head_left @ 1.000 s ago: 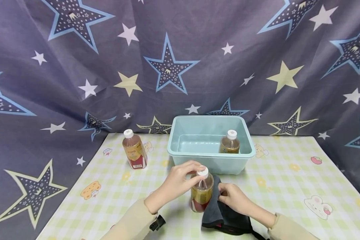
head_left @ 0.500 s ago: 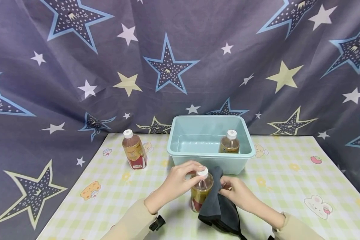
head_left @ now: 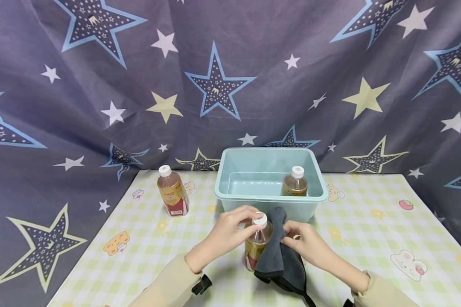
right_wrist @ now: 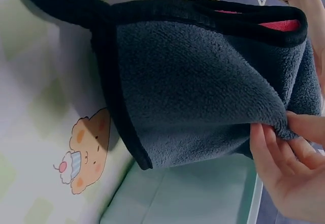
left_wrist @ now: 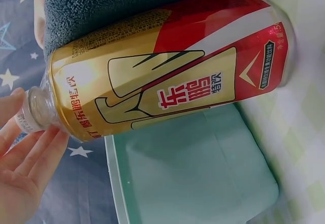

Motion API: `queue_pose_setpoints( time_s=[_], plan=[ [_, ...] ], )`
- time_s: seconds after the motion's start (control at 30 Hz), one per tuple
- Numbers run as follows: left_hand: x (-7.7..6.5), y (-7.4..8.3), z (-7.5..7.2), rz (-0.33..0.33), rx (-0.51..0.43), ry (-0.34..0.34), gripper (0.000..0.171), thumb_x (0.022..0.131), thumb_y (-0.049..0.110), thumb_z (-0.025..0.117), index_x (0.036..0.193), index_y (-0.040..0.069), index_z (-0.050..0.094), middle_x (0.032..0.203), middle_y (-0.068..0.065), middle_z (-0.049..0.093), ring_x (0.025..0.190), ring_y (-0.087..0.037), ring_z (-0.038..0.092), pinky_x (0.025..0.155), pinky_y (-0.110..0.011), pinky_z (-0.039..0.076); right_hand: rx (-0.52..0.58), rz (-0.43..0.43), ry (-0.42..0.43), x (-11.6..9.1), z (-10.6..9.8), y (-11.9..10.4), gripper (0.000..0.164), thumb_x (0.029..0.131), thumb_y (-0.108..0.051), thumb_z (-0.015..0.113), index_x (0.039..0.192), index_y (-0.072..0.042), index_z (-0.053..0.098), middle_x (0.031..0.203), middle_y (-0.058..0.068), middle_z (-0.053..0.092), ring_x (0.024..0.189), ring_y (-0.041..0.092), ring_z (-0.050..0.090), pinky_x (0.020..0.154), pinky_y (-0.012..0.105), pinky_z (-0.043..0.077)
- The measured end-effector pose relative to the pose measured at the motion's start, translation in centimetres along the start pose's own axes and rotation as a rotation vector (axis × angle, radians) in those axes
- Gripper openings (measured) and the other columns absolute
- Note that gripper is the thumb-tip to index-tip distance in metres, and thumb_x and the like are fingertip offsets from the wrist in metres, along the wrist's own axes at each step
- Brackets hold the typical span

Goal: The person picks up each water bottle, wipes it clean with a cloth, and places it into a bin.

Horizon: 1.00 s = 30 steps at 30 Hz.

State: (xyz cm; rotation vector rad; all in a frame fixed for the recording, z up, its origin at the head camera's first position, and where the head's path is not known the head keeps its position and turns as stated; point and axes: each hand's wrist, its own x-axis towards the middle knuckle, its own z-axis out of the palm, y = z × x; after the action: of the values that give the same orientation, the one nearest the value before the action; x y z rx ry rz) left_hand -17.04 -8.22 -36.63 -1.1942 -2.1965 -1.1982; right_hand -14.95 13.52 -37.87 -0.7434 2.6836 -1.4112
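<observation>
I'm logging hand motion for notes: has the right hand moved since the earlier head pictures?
Yes: in the head view, the right hand has moved up the picture, closer to the light-blue bin.

A person with bare hands, the left hand (head_left: 228, 229) and the right hand (head_left: 305, 242), wears plain cream long sleeves, softly creased. The left sleeve (head_left: 169, 279) ends in a smooth cuff; the right sleeve (head_left: 380, 292) bunches into folds near its cuff. A small, boxy black device (head_left: 201, 285) sits at the left cuff, and a black piece (head_left: 348, 303) shows partly at the right
</observation>
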Motion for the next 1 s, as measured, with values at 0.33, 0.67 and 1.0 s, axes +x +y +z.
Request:
queue_pose_setpoints(
  time_s=[0.33,0.67,1.0],
  plan=[
    [0.2,0.0,0.1,0.006,0.012,-0.001,0.020,0.078,0.009,0.067,0.097,0.004,0.065,0.096,-0.005,0.062,0.086,-0.011,0.061,0.076,-0.012,0.048,-0.056,0.002,-0.035,0.5,0.4,1.2,0.018,0.076,0.005,0.058,0.070,-0.008,0.048,0.070,-0.002,0.056,0.070,0.015,0.060,0.058,0.020,0.048],
    [0.2,0.0,0.0,-0.005,0.003,0.001,0.020,0.078,0.010,0.067,0.096,0.004,0.064,0.096,-0.005,0.062,0.086,-0.012,0.061,0.075,-0.013,0.048,0.007,-0.022,-0.093,0.7,1.8,3.1,0.016,0.071,0.009,0.059,0.069,-0.006,0.055,0.066,-0.003,0.052,0.057,0.001,0.045,0.049,0.019,0.042],
    [0.0,0.2,0.1,-0.032,0.001,-0.009,0.019,0.079,0.014,0.066,0.096,0.005,0.065,0.097,-0.003,0.062,0.087,-0.010,0.060,0.076,-0.012,0.048,-0.005,0.004,-0.140,0.2,3.2,4.4,0.020,0.069,0.011,0.058,0.065,-0.007,0.050,0.059,-0.003,0.050,0.049,0.000,0.043,0.043,0.019,0.039]
  ],
)
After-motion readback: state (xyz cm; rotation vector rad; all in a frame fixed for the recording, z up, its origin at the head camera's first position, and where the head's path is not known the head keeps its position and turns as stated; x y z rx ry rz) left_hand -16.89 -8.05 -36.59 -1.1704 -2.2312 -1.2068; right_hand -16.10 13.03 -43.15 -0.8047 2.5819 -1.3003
